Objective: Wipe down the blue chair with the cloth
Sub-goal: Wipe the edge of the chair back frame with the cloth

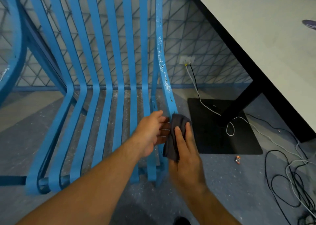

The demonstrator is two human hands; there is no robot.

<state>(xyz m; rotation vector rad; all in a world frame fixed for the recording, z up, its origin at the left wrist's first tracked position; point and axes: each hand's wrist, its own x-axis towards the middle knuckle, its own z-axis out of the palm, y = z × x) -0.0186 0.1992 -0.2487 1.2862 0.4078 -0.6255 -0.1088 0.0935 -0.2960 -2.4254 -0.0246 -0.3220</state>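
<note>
Right hand [185, 149]: gripped dark grey fabric cloth [174, 139], thumb and fingers laid over it, pressing it onto the chair's rightmost slat, low down where the slat ran fwd into the seat.
Left hand [152, 132]: spread, fingers fairly straight, tips touching cloth's inner edge just beside the slat. It held nothing and looked like bracing from the other side.
Cloth: bunched and wrapped partway round the slat edge. One corner hung loose below.
Blue painted slatted chair [116, 53]: stood on speckled grey-blue floor [239, 190], near white-topped counter [256, 36] w/ black square base plate [222, 139].
Rightmost slat [161, 53]: white flecks plus a few dark drip marks ran up most of its length above the cloth. Other slats looked cleaner.
Step, prob.: wiping that dirty slat, w/ most of it not yet done.
Doing it well: best bet was cloth folded round face and both edges, squeezed between the two hands, then one long stroke up along the curve vs. short dabs. Refolding to a fresh side would help, b/c flecks would smear.
Pressure: firm on dried flecks. Slat prob. flexed, so left-hand backing mattered.
Watch: loose black and white cables [282, 165] lay on the floor nearby, and the hanging corner could snag between slats.
</note>
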